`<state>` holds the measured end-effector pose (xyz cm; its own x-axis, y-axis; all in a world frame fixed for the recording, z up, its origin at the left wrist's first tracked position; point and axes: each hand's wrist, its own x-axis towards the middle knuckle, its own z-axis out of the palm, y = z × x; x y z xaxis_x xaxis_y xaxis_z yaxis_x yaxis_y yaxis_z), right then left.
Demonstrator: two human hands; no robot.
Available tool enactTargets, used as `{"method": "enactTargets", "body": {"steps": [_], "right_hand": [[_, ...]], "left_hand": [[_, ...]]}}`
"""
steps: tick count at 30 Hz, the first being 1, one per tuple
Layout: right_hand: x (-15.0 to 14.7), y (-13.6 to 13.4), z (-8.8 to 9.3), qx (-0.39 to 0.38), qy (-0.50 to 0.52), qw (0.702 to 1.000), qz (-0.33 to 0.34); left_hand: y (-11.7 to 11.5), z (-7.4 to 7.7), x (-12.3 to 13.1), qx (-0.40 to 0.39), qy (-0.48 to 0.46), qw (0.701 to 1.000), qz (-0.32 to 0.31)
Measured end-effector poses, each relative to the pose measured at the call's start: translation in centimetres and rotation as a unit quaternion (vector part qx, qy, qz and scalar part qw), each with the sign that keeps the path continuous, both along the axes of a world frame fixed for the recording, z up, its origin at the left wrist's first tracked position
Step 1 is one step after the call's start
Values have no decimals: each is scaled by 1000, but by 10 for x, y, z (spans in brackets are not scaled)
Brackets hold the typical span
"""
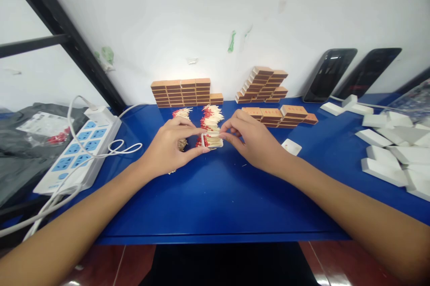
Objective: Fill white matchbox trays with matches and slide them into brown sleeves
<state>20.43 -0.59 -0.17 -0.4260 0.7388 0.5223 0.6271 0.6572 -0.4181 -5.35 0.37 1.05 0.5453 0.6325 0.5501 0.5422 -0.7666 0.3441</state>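
Observation:
A small white tray [221,143] with red-tipped matches inside is held between the thumb and fingers of my left hand [171,145]. My right hand [250,138] is closed in a pinch at the tray's right end, its thumb and index finger at the ends of the matches; what lies between them is too small to make out. Just behind the tray is a pile of loose matches [212,116] with red heads to the left. Another match pile [183,112] is partly hidden behind my left hand.
Stacked brown matchboxes [181,93] stand along the wall, with more boxes [264,84] further right. White trays [386,160] are heaped at the right. A power strip [80,151] with white cables lies left. Two black phones [331,73] lean on the wall.

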Motion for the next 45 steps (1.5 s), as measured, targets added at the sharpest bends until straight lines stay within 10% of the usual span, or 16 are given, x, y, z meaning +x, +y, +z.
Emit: {"method": "enactTargets", "body": {"steps": [21,45], "right_hand": [[-11,-4,-13,-36,-12,998,58],[-14,-4,-16,-87,-40,991,89]], "left_hand": [[7,2,-6,49,-21,993,106],[9,2,-6,59,-11,995,83]]}}
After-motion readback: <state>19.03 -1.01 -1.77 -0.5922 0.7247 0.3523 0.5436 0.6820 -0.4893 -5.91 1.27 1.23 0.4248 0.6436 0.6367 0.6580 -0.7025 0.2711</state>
